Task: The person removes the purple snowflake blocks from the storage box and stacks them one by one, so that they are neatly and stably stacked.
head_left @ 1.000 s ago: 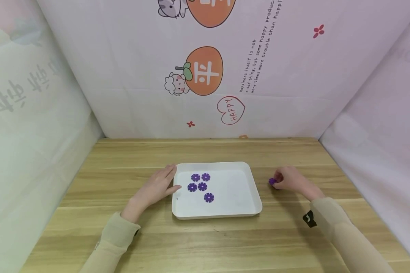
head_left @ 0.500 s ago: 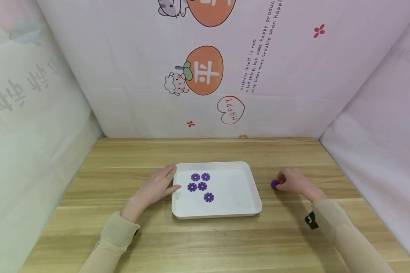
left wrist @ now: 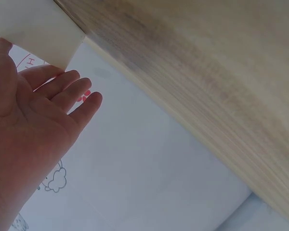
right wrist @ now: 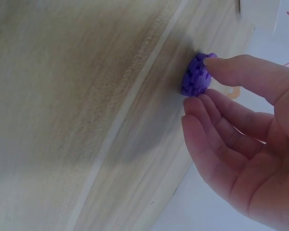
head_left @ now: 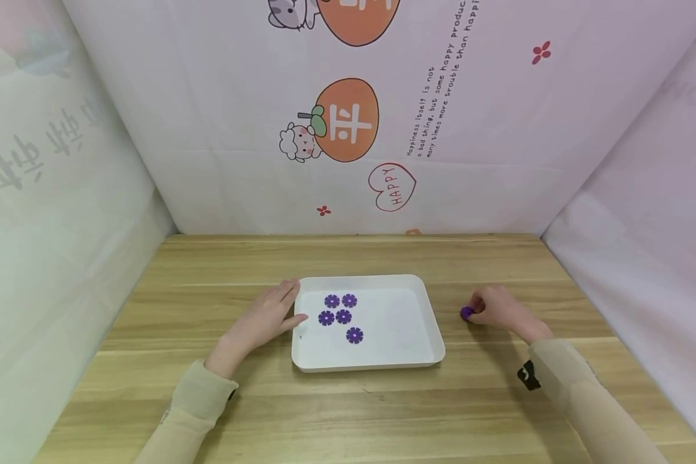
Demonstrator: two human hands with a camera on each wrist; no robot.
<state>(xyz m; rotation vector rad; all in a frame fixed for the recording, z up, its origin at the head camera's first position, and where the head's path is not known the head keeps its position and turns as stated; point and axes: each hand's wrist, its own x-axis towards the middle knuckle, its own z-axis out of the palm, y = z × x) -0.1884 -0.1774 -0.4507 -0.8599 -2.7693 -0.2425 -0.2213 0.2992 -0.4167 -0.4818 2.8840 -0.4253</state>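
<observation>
A white tray (head_left: pixel 400 325) lies on the wooden table, with several purple snowflake discs (head_left: pixel 343 316) flat in its left half. My left hand (head_left: pixel 267 317) rests against the tray's left side, fingers fairly straight at the far left corner and thumb reaching over the rim. In the left wrist view, the fingers (left wrist: pixel 62 86) touch the pale tray wall (left wrist: pixel 36 26). To the right of the tray, my right hand (head_left: pixel 495 308) pinches a small stack of purple snowflake discs (right wrist: pixel 195 77) between thumb and fingertips, close over the table. Part of the stack is hidden behind the thumb.
The wooden table (head_left: pixel 348 412) reaches back to a printed white cloth wall (head_left: pixel 238 129). Further white cloth hangs at the left (head_left: pixel 64 212) and at the right (head_left: pixel 649 212). A dark strap piece (head_left: pixel 528 375) shows under the right sleeve.
My right hand has shifted slightly right and toward me with the purple stack, then held still. The left hand, the tray and the discs in it have not moved.
</observation>
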